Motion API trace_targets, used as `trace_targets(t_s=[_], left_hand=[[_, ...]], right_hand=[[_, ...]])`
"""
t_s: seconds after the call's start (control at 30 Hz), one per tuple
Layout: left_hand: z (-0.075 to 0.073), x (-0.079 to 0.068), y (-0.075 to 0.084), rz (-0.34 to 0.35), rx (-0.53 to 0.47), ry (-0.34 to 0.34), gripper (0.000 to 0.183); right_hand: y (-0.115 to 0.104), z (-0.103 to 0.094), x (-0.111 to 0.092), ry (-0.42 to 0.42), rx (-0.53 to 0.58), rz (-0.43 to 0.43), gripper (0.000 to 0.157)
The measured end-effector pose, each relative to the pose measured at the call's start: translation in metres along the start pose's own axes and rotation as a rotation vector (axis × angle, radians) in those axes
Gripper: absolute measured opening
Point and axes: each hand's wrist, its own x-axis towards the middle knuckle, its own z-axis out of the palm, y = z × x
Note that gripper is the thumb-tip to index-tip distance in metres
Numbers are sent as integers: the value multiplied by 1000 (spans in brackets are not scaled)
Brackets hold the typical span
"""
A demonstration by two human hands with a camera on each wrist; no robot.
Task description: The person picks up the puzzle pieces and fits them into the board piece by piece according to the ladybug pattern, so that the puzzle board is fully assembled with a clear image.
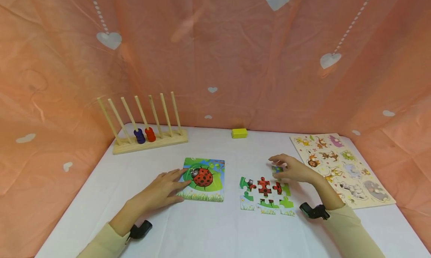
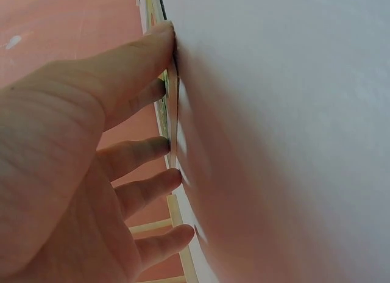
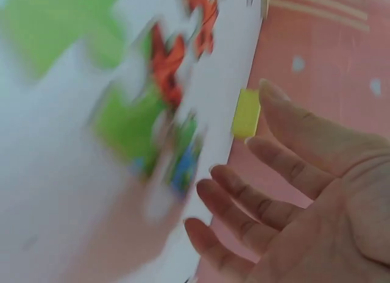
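A square ladybug picture board point(image 1: 215, 175) lies on the white table. My left hand point(image 1: 161, 188) rests at its left edge with fingers spread, and in the left wrist view the thumb and fingertips point(image 2: 159, 39) touch the board's edge. To the right lie loose ladybug jigsaw pieces point(image 1: 264, 187), some red, others green or white with grass. My right hand point(image 1: 294, 170) hovers over their upper right, fingers relaxed and holding nothing. Beneath it is a blue and green corner piece point(image 1: 277, 170), partly hidden by the hand in the head view; it shows blurred in the right wrist view.
A wooden peg rack point(image 1: 151, 142) with purple and red beads stands at the back left. Near the back edge sits a yellow block point(image 1: 239, 133). An animal puzzle board point(image 1: 365, 187) lies at the right, under and beyond my right forearm. A pink curtain point(image 1: 215, 55) hangs behind the table.
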Motion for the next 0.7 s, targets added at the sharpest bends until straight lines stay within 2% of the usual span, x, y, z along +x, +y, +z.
trace_targets(t_s=[0.13,0.33,0.7], left_hand=[[0,0,0,-4,-8,-8,55],[-2,0,1,7,-8,-5,55],[-1,0,1,17,-5,5,55]], right_hand=[[13,-5,-10,41,20,9,52],[18,-1,-14,107,-12,-2,47],[21,3,-13,95,-51,5,46]])
